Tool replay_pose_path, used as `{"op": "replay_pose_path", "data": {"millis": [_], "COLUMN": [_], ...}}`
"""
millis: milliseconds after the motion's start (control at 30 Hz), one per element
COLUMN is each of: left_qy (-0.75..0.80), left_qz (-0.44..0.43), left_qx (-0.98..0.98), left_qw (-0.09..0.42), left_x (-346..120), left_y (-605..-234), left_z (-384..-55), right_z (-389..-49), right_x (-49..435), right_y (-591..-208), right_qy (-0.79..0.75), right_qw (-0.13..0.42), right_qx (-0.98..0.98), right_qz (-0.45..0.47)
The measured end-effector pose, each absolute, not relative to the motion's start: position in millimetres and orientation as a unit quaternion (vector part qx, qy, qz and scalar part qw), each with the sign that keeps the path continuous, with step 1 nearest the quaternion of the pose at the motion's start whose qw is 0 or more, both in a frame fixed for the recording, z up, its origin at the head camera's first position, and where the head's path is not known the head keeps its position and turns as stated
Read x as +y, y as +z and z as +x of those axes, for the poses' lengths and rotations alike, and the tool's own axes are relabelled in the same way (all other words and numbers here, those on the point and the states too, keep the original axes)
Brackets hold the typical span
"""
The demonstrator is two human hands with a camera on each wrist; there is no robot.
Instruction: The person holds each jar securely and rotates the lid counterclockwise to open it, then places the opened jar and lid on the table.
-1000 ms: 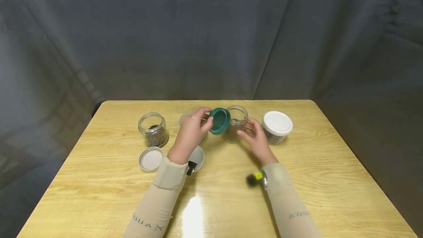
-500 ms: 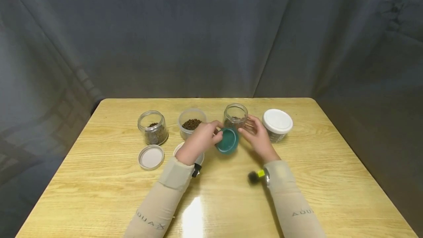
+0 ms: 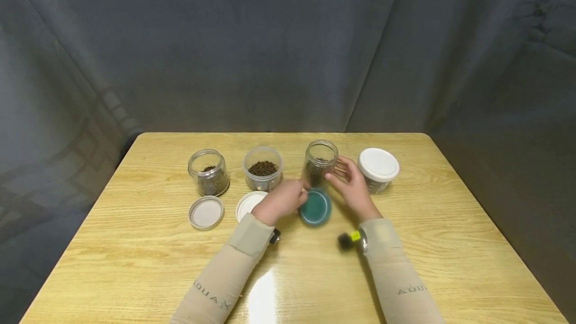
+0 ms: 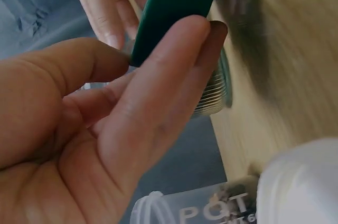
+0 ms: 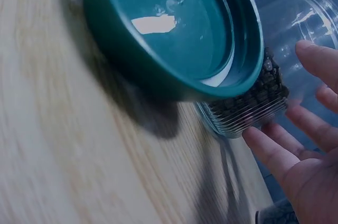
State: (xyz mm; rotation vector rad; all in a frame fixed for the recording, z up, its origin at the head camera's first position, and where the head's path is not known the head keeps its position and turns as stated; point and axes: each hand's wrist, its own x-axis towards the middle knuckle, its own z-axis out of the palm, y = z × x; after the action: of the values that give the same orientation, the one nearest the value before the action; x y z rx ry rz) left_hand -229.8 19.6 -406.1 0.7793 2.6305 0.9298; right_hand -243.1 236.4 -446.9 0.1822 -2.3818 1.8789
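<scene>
A green screw lid [image 3: 315, 207] is pinched between the thumb and fingers of my left hand [image 3: 283, 199], low in front of a clear jar [image 3: 320, 161]. The left wrist view shows the lid [image 4: 177, 12] edge-on between thumb and fingertips. In the right wrist view the lid's hollow inside [image 5: 169, 28] faces up toward the camera. My right hand [image 3: 353, 189] loosely holds the right side of the clear jar, thumb in front and fingers farther back. The jar stands uncovered, with dark brown pellets [image 5: 253, 94] in its lower part.
To the left stand two uncovered containers of pellets, a glass jar [image 3: 209, 174] and a plastic tub [image 3: 263, 169]. A lid [image 3: 206, 212] and a white lid [image 3: 248, 205] lie before them. A white-lidded tub [image 3: 379, 169] stands right of my right hand.
My left hand has carried the green lid from beside the jar's rim down and toward me, to just in front of the jar. The right hand stays at the jar.
</scene>
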Motion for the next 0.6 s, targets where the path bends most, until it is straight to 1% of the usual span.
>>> {"op": "replay_pose_path", "data": {"millis": [333, 600], "left_qy": [0.272, 0.277], "left_qz": [0.275, 0.255], "left_qx": [0.914, 0.918], "left_qw": [0.119, 0.129], "left_x": [21.5, 24.9], "left_y": [-411.4, -416.6], "left_z": [-230.1, -229.6], "right_z": [-242.2, -242.2], "right_x": [235.0, 235.2], "right_y": [-446.9, -448.4], "right_qy": [0.623, 0.621], "right_qw": [0.056, 0.054], "right_qx": [-0.778, -0.779], "right_qz": [0.060, 0.057]}}
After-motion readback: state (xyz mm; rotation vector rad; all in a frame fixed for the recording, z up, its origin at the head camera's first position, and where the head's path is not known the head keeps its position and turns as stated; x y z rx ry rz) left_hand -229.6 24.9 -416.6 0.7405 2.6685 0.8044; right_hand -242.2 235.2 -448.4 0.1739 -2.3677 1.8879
